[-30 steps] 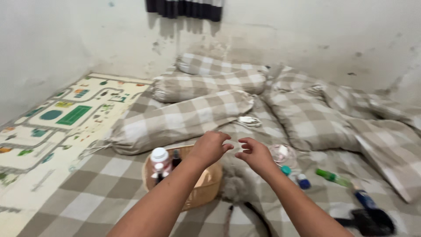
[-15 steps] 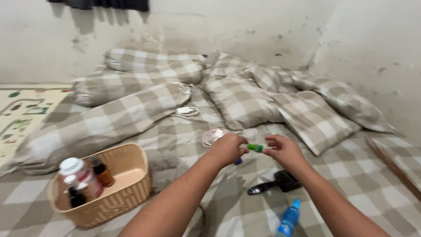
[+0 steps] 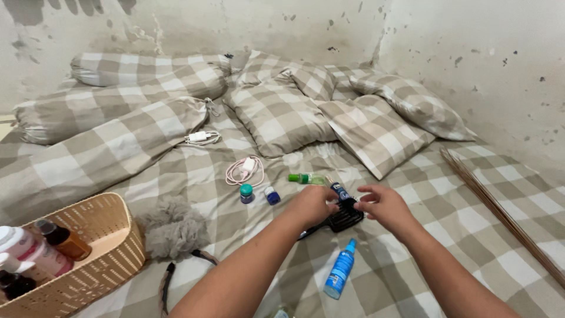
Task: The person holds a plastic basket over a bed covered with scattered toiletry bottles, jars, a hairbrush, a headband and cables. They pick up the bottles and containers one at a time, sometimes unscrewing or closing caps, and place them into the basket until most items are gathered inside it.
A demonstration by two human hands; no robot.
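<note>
**Both hands over the black brush on the bed**

You are looking down at a bed (image 3: 482,194) covered in a beige and white checked sheet, with a bolster (image 3: 112,147) on the left and several matching pillows (image 3: 282,115) heaped toward the wall. Along the right edge lies a bundle of thin brown sticks (image 3: 506,218). At the lower left stands a woven basket (image 3: 112,235) with a few bottles (image 3: 62,241) inside, and just beside it sits a grey fluffy tuft (image 3: 173,227).

Your left hand (image 3: 312,205) is curled with its fingers closed, resting at the handle end of a black brush (image 3: 344,218) that lies flat on the sheet in front of you; I cannot tell for sure whether it is actually gripping the handle. Your right hand (image 3: 385,206) hovers just beside the brush head, fingers spread and holding nothing.

A blue spray bottle (image 3: 341,270) lies near the brush, closer to you. A small dark tube (image 3: 338,189) touches the far side of the brush. Beyond it are a green bottle (image 3: 306,178), a small teal-capped jar (image 3: 246,193), a little blue-capped jar (image 3: 271,195), a pink coiled cable (image 3: 242,171) and a white charger (image 3: 200,138).
</note>
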